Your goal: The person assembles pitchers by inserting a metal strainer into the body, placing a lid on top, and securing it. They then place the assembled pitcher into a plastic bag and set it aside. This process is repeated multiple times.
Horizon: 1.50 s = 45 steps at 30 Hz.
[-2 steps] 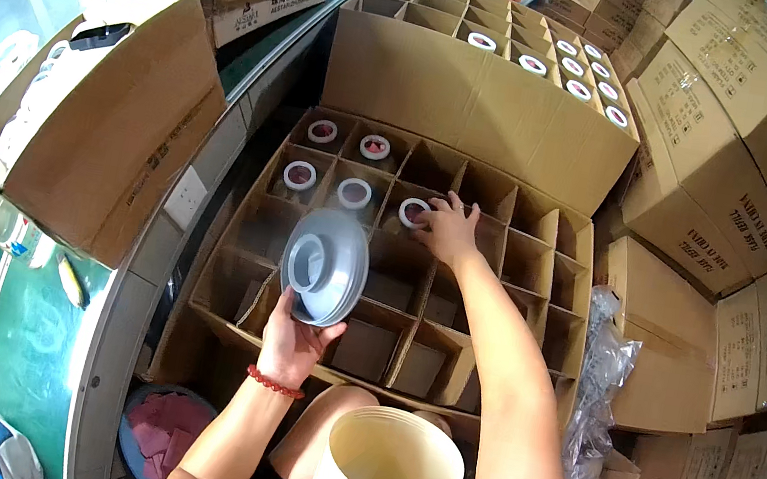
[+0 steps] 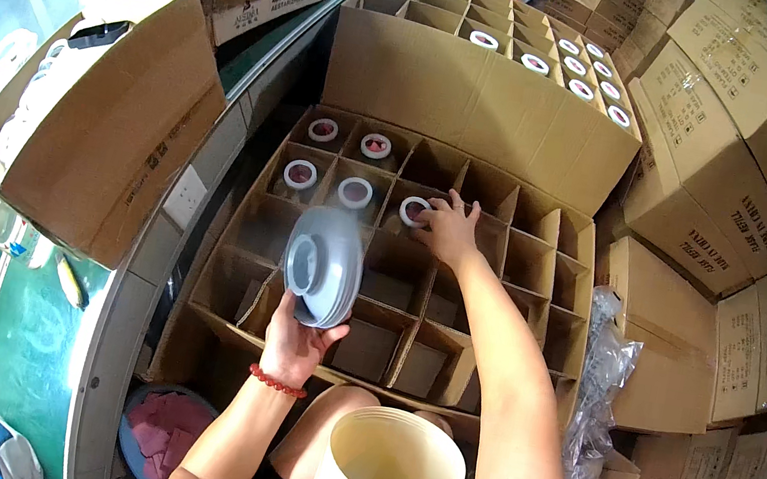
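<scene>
My left hand [image 2: 295,342] grips a stack of round, translucent grey plastic pieces [image 2: 326,266], like funnel-shaped caps with a raised ring in the middle. The stack is held up on edge over the near left of a divided cardboard box [image 2: 223,316]. Farther in, the fingers of my right hand [image 2: 451,231] are bent onto the right side of a white ring [image 2: 415,211] in one compartment; what lies under my fingertips is partly hidden. Several more white-rimmed round openings [image 2: 376,146], reddish inside, sit in compartments at the back left.
A second divided box [image 2: 562,21] with more white-rimmed pieces stands behind the raised flap [image 2: 467,101]. A cream bin [image 2: 398,425] is between my forearms. Stacked cartons [image 2: 709,172] line the right; a green-topped bench [image 2: 31,343] with an open carton [image 2: 115,144] runs along the left.
The stack in my left hand has turned slightly more edge-on. My right hand stays at the same white ring.
</scene>
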Tool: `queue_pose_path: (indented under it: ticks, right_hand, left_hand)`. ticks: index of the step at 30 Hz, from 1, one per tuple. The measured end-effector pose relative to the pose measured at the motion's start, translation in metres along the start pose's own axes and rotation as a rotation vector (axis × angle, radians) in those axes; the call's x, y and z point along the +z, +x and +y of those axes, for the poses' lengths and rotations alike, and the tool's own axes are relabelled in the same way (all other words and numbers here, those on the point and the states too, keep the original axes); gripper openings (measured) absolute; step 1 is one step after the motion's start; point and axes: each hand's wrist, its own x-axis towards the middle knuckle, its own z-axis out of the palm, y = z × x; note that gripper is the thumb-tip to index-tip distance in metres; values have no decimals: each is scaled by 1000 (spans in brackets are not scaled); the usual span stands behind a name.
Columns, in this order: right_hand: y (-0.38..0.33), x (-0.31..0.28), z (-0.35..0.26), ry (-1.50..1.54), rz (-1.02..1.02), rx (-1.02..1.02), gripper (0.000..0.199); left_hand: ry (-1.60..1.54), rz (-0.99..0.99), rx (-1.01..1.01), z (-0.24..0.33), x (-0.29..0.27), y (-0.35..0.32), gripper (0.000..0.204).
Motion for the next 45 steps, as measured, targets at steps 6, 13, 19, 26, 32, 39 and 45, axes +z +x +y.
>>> queue_pose_path:
  ticks: [6, 13, 19, 26, 32, 39, 45]
  right_hand:
    - [-5, -34, -14, 39, 166, -59, 25]
    - [-108, -200, -82, -135, 531, -476, 25]
    - [-229, -203, -120, -256, 506, -653, 17]
    - [-280, -190, -124, -313, 524, -574, 41]
    - [-289, -208, -115, 227, 391, -590, 61]
    - [-243, -170, -69, 1089, 81, 79, 66]
    - [-228, -182, -71, 1244, -413, 114, 74]
  left_hand:
    - [-104, -375, -35, -11, -4, 20, 43]
    - [-11, -303, -99, -10, 54, 7, 64]
    - [16, -531, -172, -13, 63, -16, 60]
    - [110, -496, -209, -31, 59, -48, 61]
    - [111, -579, -211, -28, 55, -50, 60]
    - [96, -666, -220, -43, 46, -41, 65]
    - [264, -610, -70, -48, 45, -67, 52]
